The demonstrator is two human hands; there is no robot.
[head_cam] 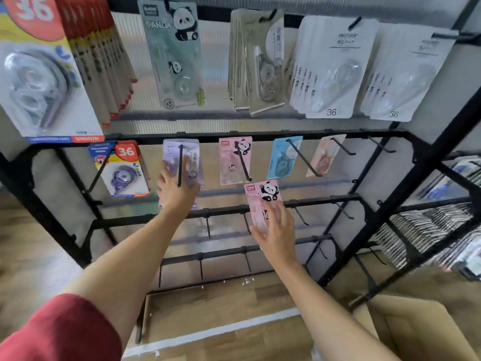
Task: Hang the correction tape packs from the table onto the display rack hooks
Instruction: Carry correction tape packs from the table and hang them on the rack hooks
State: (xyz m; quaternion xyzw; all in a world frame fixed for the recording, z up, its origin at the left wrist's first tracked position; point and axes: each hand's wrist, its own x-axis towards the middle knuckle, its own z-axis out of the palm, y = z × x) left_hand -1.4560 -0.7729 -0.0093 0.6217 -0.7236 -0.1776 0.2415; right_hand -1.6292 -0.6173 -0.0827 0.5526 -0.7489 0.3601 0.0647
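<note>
Head view: the left hand (pixel 177 190) lays straight, close-set fingers on the lilac pack (pixel 192 160), which hangs from a rack hook (pixel 180 157). The right hand (pixel 274 230) grips a loose pink pack (pixel 260 198) between thumb and spread fingers. Just above those fingertips, a matching hung pack (pixel 229 162) sits on its own hook.

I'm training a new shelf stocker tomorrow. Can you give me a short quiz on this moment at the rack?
1. True or false: the pink panda pack in the right hand already hangs on a hook.
2. Which does the left hand touch? A blue pack, B lilac pack, C peach pack.
3. On the rail bearing that pack, which end has a bare hook?
Key: 1 false; 2 B; 3 the right end.
</note>
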